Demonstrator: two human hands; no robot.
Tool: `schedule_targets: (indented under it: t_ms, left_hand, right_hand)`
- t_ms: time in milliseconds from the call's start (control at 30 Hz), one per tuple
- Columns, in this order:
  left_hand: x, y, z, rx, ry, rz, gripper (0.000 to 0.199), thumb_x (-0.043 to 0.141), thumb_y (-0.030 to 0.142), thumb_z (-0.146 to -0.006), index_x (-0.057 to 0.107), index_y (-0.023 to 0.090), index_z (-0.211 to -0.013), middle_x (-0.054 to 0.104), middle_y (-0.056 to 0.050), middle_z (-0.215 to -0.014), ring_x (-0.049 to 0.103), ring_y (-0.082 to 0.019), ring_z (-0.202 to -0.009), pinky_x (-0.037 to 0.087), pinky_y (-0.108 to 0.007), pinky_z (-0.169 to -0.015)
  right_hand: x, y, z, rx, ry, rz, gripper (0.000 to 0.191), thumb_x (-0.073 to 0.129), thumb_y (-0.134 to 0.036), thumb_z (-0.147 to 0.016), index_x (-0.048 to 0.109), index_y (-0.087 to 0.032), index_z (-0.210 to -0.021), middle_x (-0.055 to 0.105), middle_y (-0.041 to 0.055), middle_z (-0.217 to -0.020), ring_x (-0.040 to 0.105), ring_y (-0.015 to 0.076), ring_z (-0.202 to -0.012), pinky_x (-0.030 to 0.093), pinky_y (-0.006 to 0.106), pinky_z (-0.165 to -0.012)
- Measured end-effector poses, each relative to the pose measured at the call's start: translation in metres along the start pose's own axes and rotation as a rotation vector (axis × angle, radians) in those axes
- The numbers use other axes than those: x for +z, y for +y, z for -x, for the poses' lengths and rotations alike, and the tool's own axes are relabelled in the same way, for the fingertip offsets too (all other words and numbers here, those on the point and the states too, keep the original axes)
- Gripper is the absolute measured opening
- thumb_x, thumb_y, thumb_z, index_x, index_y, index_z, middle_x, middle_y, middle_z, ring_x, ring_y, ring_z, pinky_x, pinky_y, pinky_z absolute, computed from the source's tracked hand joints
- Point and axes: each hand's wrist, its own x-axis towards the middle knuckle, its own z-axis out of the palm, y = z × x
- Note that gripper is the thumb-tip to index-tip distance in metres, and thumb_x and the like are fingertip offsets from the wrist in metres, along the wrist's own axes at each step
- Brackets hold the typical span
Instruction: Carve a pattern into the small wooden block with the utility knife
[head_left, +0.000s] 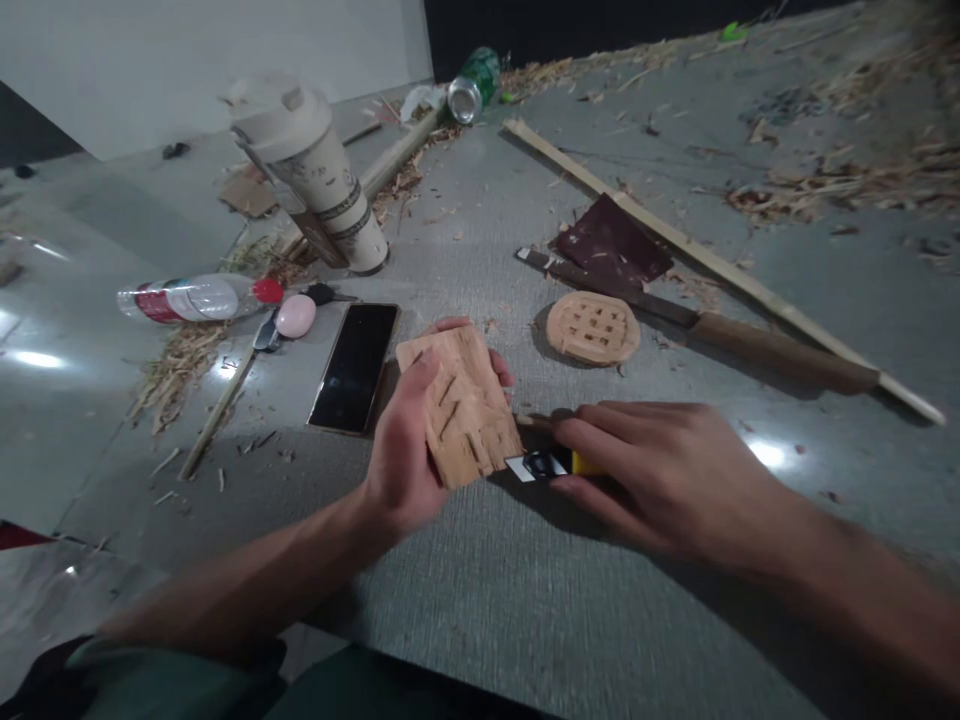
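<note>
Tilted in my left hand is a carved wooden block, its face cut with grooves and notches. My thumb presses on its upper left edge while the fingers curl behind it. My right hand is closed on a utility knife with a yellow body and a short flat blade. The blade tip is close to the block's lower right corner; whether it touches, I cannot tell. A thin stick-like piece shows just above the knife by my right fingers. Beyond lies an oval wooden piece with a grid of square holes.
A phone lies left of the block, with a plastic bottle and a tall cup behind. A wooden-handled file, dark red sandpaper and a long wood strip lie right. A green can and shavings are farther back.
</note>
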Motion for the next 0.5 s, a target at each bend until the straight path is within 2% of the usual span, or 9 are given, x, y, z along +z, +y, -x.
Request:
schedule_targets:
  t_ms: [200, 300, 400, 500]
  left_hand:
    - [-0.0028, 0.0002, -0.0021, 0.027, 0.082, -0.089, 0.030, 0.063, 0.042, -0.100, 0.068, 0.022, -0.122, 0.076, -0.006, -0.106, 0.075, -0.021, -0.094, 0.062, -0.030, -0.080]
    - [-0.0037, 0.0013, -0.0025, 0.023, 0.118, -0.113, 0.035, 0.065, 0.044, -0.098, 0.068, 0.022, -0.125, 0.077, -0.007, -0.105, 0.076, -0.023, -0.093, 0.064, -0.034, -0.081]
    - [-0.0040, 0.0024, -0.0014, 0.005, 0.119, -0.106, 0.036, 0.064, 0.043, -0.098, 0.067, 0.023, -0.128, 0.077, -0.007, -0.106, 0.077, -0.026, -0.095, 0.065, -0.038, -0.083]
    - [-0.0040, 0.0041, -0.0007, -0.022, 0.107, -0.072, 0.031, 0.060, 0.041, -0.101, 0.067, 0.024, -0.126, 0.076, -0.006, -0.101, 0.077, -0.025, -0.089, 0.066, -0.038, -0.079]
  right_hand:
    - [-0.0009, -0.0016, 0.0017, -0.031, 0.009, -0.037, 0.028, 0.045, -0.044, -0.112, 0.059, -0.021, -0.104, 0.062, -0.0009, -0.083, 0.061, 0.0171, -0.067, 0.033, 0.034, -0.061]
    - [-0.0007, -0.0017, 0.0017, -0.051, 0.016, -0.046, 0.027, 0.045, -0.042, -0.112, 0.059, -0.021, -0.103, 0.062, -0.0011, -0.082, 0.059, 0.0165, -0.066, 0.033, 0.034, -0.061]
    - [-0.0002, -0.0013, 0.0008, -0.057, 0.024, -0.055, 0.028, 0.045, -0.042, -0.112, 0.060, -0.020, -0.105, 0.062, -0.0008, -0.082, 0.059, 0.0163, -0.066, 0.033, 0.033, -0.061]
    - [-0.0002, -0.0008, 0.0004, -0.056, 0.028, -0.069, 0.028, 0.045, -0.042, -0.113, 0.061, -0.019, -0.108, 0.064, 0.0000, -0.082, 0.060, 0.0162, -0.066, 0.034, 0.033, -0.061]
